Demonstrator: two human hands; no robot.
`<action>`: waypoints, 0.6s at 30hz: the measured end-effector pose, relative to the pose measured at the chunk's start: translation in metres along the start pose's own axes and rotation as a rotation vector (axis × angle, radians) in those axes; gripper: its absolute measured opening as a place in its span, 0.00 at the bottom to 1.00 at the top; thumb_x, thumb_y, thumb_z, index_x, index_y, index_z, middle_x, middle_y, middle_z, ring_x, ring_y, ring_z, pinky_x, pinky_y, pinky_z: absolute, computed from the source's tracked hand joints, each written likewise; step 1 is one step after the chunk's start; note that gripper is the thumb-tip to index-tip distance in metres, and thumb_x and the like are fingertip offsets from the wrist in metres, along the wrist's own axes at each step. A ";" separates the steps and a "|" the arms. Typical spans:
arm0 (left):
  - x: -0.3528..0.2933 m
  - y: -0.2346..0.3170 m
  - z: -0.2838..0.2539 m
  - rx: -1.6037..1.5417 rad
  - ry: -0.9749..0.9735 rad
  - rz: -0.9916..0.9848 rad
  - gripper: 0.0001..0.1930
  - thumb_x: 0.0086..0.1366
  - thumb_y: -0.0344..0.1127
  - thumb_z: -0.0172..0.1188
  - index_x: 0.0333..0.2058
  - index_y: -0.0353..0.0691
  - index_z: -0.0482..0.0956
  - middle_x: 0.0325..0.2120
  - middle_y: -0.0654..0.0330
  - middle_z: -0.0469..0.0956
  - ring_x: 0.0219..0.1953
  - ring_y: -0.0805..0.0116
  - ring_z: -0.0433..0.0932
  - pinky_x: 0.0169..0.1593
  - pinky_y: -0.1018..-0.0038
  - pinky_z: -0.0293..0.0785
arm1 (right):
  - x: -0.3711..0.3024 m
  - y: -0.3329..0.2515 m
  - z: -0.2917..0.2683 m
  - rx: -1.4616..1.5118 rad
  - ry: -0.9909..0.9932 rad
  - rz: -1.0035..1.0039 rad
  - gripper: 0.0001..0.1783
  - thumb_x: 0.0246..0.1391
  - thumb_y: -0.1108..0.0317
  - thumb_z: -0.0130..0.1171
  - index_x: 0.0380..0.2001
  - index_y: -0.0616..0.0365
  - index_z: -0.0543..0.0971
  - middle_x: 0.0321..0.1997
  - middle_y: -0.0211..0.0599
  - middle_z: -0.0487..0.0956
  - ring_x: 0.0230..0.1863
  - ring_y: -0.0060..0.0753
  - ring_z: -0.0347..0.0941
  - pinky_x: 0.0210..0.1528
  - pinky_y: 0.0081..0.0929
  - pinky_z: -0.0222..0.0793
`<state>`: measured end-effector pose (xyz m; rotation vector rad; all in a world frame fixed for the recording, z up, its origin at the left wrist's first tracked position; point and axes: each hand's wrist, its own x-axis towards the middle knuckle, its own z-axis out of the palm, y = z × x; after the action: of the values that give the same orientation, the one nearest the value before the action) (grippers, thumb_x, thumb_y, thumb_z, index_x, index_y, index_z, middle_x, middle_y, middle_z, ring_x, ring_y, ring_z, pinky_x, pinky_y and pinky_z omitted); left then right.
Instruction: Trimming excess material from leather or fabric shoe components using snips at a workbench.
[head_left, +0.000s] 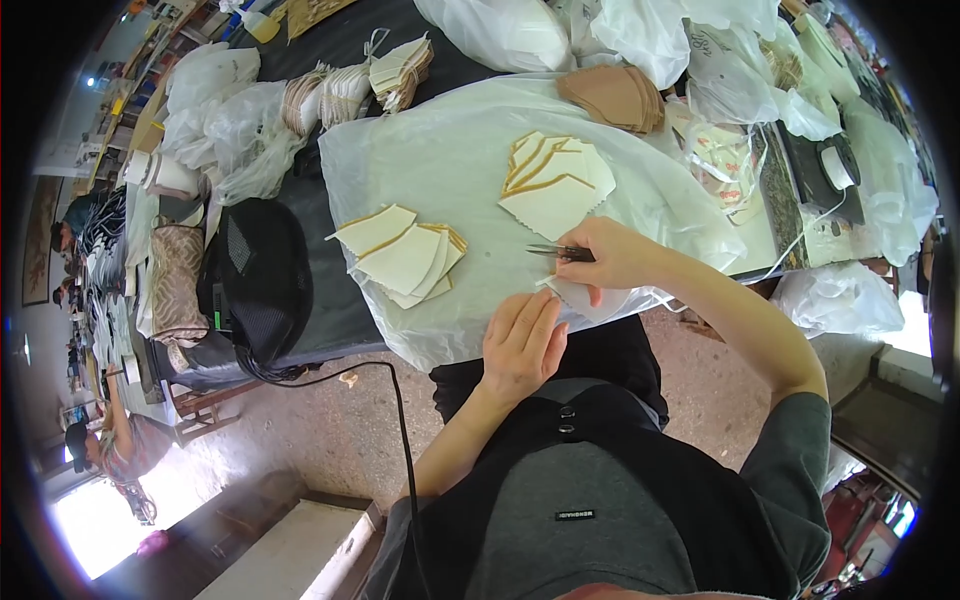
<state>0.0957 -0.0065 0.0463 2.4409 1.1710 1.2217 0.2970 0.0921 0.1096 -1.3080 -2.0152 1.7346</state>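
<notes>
My right hand (608, 258) is closed around small dark thread snips (565, 252), whose blades point left. Under it, a white cut piece (583, 296) lies near the table's front edge, partly hidden by my fingers. My left hand (522, 342) lies flat beside that piece, fingers stretched out and fingertips at its left edge. A fanned stack of cream pieces with yellowish edges (556, 185) is just beyond my right hand. Another fanned stack of similar pieces (405, 256) lies to the left. Both rest on a translucent plastic sheet (450, 150).
A brown stack of cut pieces (612, 97) sits at the sheet's far edge. Tied bundles (345, 92) and white plastic bags (530, 35) line the back. On the left stands a black mesh object (265, 285); a black cable (392, 385) hangs over the front. Another person (115, 440) is far left.
</notes>
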 end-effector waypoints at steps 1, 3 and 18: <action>0.000 0.000 0.000 -0.003 -0.006 0.000 0.18 0.57 0.29 0.66 0.47 0.31 0.78 0.47 0.51 0.79 0.47 0.51 0.77 0.50 0.61 0.75 | -0.001 -0.001 0.000 0.014 0.000 0.006 0.11 0.54 0.65 0.58 0.24 0.62 0.77 0.18 0.35 0.77 0.18 0.30 0.80 0.26 0.26 0.69; -0.001 0.000 -0.002 -0.003 -0.004 0.000 0.18 0.57 0.29 0.66 0.47 0.31 0.78 0.47 0.50 0.79 0.46 0.51 0.77 0.50 0.61 0.75 | 0.000 -0.002 0.000 -0.005 0.002 0.006 0.11 0.54 0.65 0.58 0.24 0.61 0.77 0.18 0.35 0.77 0.18 0.30 0.80 0.26 0.26 0.69; 0.006 0.001 0.012 0.082 -0.012 -0.039 0.19 0.60 0.33 0.64 0.48 0.31 0.76 0.48 0.51 0.78 0.47 0.52 0.76 0.51 0.61 0.72 | -0.020 -0.009 -0.023 -0.133 0.033 0.138 0.12 0.55 0.64 0.59 0.27 0.65 0.79 0.18 0.36 0.78 0.15 0.26 0.76 0.20 0.26 0.70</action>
<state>0.1072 -0.0003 0.0423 2.4669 1.2838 1.1691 0.3187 0.0951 0.1319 -1.5406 -2.0995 1.6469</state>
